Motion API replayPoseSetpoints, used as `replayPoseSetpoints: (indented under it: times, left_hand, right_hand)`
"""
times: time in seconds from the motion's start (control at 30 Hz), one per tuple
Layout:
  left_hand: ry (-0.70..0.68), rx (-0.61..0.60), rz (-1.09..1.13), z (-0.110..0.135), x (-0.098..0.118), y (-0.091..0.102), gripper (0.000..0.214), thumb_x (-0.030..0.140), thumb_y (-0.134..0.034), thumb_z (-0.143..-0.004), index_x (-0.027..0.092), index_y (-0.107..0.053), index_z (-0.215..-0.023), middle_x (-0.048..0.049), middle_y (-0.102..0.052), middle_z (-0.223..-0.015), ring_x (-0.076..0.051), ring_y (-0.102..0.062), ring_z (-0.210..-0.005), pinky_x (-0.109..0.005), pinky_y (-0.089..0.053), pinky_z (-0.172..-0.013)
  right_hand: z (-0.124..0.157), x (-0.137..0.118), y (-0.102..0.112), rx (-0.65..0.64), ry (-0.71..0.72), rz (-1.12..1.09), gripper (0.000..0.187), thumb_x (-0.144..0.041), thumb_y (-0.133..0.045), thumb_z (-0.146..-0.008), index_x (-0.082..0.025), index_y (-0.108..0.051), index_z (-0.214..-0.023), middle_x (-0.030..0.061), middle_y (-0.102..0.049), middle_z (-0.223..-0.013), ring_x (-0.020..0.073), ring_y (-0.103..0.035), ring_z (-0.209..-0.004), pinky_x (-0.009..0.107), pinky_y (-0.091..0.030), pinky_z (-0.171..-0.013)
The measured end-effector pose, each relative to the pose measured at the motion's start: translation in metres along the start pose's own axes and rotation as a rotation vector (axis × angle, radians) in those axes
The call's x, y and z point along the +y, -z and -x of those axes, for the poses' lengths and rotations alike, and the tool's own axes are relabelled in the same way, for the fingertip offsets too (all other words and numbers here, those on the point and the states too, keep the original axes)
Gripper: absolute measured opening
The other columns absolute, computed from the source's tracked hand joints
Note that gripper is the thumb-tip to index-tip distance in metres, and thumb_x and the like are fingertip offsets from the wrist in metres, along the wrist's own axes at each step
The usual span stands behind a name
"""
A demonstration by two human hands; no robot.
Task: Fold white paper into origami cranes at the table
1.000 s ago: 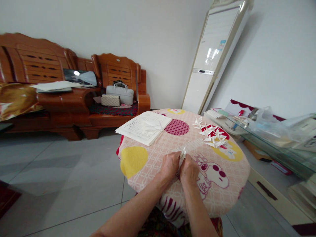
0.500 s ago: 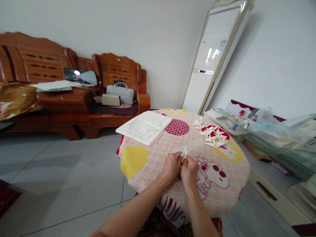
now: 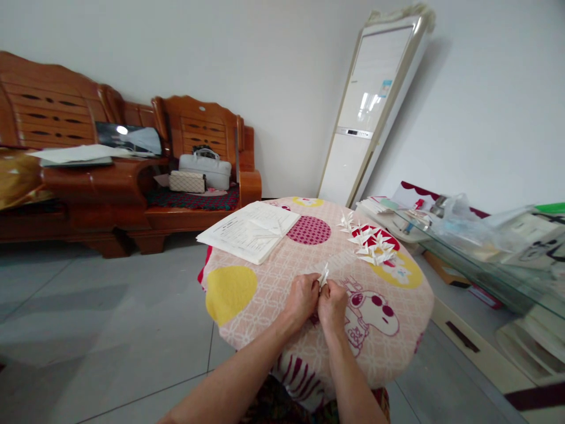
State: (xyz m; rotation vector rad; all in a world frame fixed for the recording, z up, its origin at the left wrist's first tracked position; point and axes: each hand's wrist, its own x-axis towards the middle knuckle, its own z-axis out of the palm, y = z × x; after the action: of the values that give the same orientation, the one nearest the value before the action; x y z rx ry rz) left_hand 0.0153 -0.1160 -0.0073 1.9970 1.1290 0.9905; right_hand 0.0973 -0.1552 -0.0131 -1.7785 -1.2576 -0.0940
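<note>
Between my two hands, just above the round table (image 3: 273, 306) with its patterned cloth, is a small folded white paper piece (image 3: 325, 274). My left hand (image 3: 303, 295) pinches it from the left, and my right hand (image 3: 332, 302) grips it from the right; the fingers hide its lower part. Beyond my hands, to the right, lies a cluster of folded paper cranes (image 3: 374, 246), white with pointed wings. A stack of printed paper sheets (image 3: 241, 232) rests at the table's far left, with loose white paper on top.
On the right stands a glass-topped cabinet (image 3: 477, 265) holding a plastic bag (image 3: 463, 218) and papers, close to the table edge. Behind are a tall white air conditioner (image 3: 353, 129) and wooden chairs (image 3: 198, 126) with a grey handbag (image 3: 212, 171).
The whole scene has shifted a little to the left as the head turned. Both hands stay close together on the folded paper, which is tilted slightly differently.
</note>
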Motion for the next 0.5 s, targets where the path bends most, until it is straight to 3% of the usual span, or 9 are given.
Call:
replayPoseSetpoints:
  times: [0.27, 0.5]
  left_hand:
    - [-0.051, -0.061, -0.085, -0.041, 0.023, -0.005, 0.027, 0.007, -0.043, -0.078, 0.011, -0.068, -0.067, -0.0049, -0.061, -0.061, -0.012, -0.049, -0.055, -0.024, -0.028, -0.056]
    - [-0.022, -0.076, -0.091, -0.072, 0.018, -0.027, 0.028, 0.007, -0.042, -0.078, 0.011, -0.068, -0.066, -0.0077, -0.064, -0.063, -0.014, -0.053, -0.058, -0.024, -0.033, -0.058]
  right_hand:
    - [-0.042, 0.014, 0.008, -0.018, 0.005, 0.053, 0.029, -0.016, -0.037, -0.073, -0.018, -0.052, -0.049, 0.0046, -0.053, -0.047, 0.0136, -0.038, -0.046, 0.029, -0.021, -0.051]
    - [-0.073, 0.03, 0.001, -0.061, -0.012, 0.107, 0.032, -0.013, -0.039, -0.073, -0.015, -0.06, -0.049, 0.0064, -0.056, -0.046, 0.0143, -0.041, -0.046, 0.029, -0.023, -0.051]
